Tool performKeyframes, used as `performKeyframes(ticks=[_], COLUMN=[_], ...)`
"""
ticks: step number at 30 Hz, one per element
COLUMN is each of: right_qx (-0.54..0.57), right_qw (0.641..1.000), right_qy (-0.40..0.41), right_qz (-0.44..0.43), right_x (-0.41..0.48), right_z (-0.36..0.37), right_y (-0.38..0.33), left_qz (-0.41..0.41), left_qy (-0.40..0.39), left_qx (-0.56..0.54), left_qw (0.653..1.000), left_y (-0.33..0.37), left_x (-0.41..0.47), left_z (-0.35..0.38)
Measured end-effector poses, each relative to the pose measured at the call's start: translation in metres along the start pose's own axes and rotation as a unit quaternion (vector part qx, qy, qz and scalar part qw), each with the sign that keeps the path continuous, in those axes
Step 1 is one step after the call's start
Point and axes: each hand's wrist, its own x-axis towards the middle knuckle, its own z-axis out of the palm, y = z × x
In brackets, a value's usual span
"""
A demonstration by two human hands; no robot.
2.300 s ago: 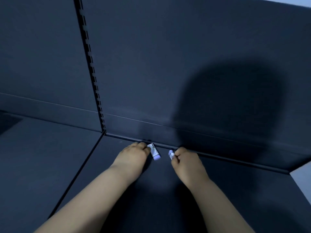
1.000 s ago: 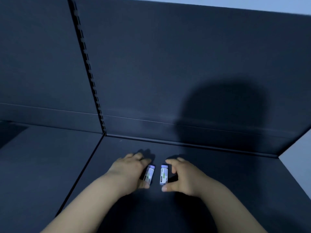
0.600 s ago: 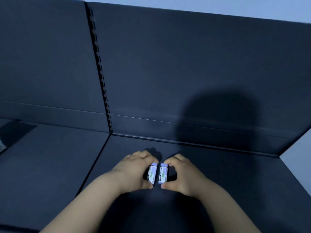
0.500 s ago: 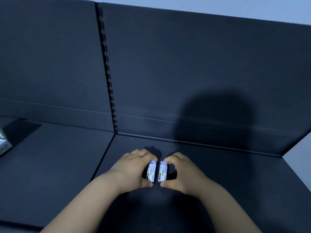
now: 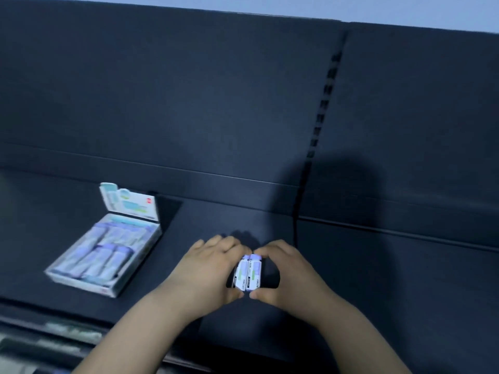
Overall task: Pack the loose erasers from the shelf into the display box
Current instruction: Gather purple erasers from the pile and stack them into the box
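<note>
1. Head view, what changed: a couple of seconds back the two erasers were apart, right at the back edge of the shelf (image 5: pixel 378 292), one at each hand. By this moment the left hand (image 5: pixel 208 271) and right hand (image 5: pixel 291 273) had pulled them forward and pushed them together, so the left eraser (image 5: pixel 241 273) and right eraser (image 5: pixel 255 272) sat side by side and touching, long sides matched up.
2. The fingers (image 5: pixel 272 247) on both hands were curled over the far ends with the thumbs at the near ends, each hand pinching its own eraser. I couldn't tell if the pair was lifted or sitting on the shelf.
3. The view had also swung left. The slotted upright (image 5: pixel 321 112) was now right of the hands, and the display box (image 5: pixel 81 282) had come into view.
4. My read: the pickup's done and the pair is squared up as one block, so carrying it left to the box looks like the next bit.
5. Box contents: it lay well left of the hands with its flap (image 5: pixel 129 205) standing up at the back. The packed erasers (image 5: pixel 102 255) were in rows and it was mostly full, but too blurry to count or spot the gap.
</note>
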Motion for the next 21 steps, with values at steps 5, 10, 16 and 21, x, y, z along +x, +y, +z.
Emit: performKeyframes(ticks=[5, 10, 16, 21], right_qx=[0.015, 0.012, 0.027, 0.063], right_qw=[1.0, 0.999, 0.998, 0.995], right_qy=[0.006, 0.007, -0.013, -0.031], right_qz=[-0.022, -0.035, -0.052, -0.067], right_x=[0.024, 0.031, 0.039, 0.049], right_z=[0.052, 0.071, 0.081, 0.094], right_y=[-0.055, -0.08, -0.092, -0.101], left_qz=[-0.017, -0.004, -0.041, -0.09], left_qy=[0.009, 0.059, 0.072, 0.079], left_qx=[0.03, 0.037, 0.03, 0.025], left_qw=[0.999, 0.998, 0.996, 0.992], left_y=[-0.065, -0.086, -0.093, -0.107], left_x=[-0.049, -0.077, -0.095, -0.112], left_z=[-0.016, -0.019, -0.016, -0.026])
